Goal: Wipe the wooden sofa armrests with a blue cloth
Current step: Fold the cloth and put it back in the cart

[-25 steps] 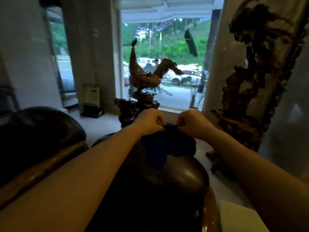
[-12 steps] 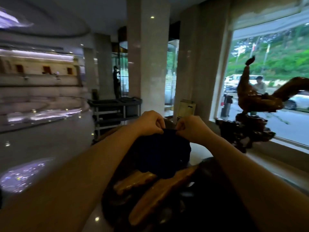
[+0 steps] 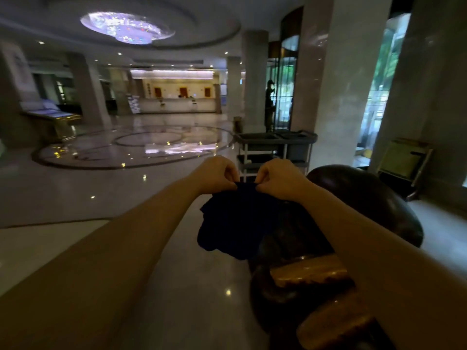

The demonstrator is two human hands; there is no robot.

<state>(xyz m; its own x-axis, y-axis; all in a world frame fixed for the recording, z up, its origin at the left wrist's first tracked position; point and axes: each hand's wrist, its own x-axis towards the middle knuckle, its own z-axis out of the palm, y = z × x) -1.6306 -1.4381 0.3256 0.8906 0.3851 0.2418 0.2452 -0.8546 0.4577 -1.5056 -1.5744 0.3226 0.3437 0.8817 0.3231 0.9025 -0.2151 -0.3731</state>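
Head view: left hand [image 3: 217, 176] and right hand [image 3: 280, 177] pinch blue cloth [image 3: 237, 223], hiding dim armrest [image 3: 366, 198].

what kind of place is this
Most likely a hotel lobby: a long lit reception counter at the far end, a large chandelier over a polished stone floor, and a service cart by a pillar. Both hands pinch a blue cloth above a dark wooden sofa armrest.

hotel lobby: reception desk [image 3: 177, 103], chandelier [image 3: 127, 27], marble floor [image 3: 101, 188].
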